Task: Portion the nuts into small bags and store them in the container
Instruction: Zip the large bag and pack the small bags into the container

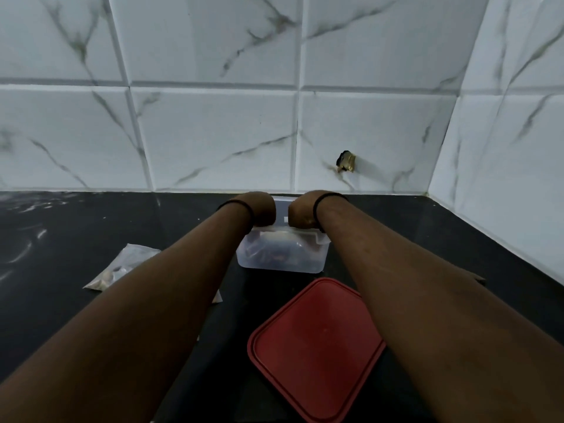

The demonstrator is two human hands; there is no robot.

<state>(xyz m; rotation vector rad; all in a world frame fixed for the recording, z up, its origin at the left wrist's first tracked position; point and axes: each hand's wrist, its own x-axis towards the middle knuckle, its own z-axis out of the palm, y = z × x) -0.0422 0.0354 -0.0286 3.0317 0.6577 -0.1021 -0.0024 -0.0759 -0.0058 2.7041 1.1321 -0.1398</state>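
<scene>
At about 9 o'clock on the dark table (45, 239), a small clear bag of nuts (117, 268) lies flat, left within reach, probably waiting its turn. Your left hand (264, 210) and right hand (300, 213) both reach to 12 o'clock, over the open clear container (280, 257), which holds bagged nuts. Your fingers are hidden behind your wrists, so their hold cannot be told; likely you are settling a bag inside. At 5 o'clock, the red lid (316, 349) lies flat beside it, ready for closing.
</scene>
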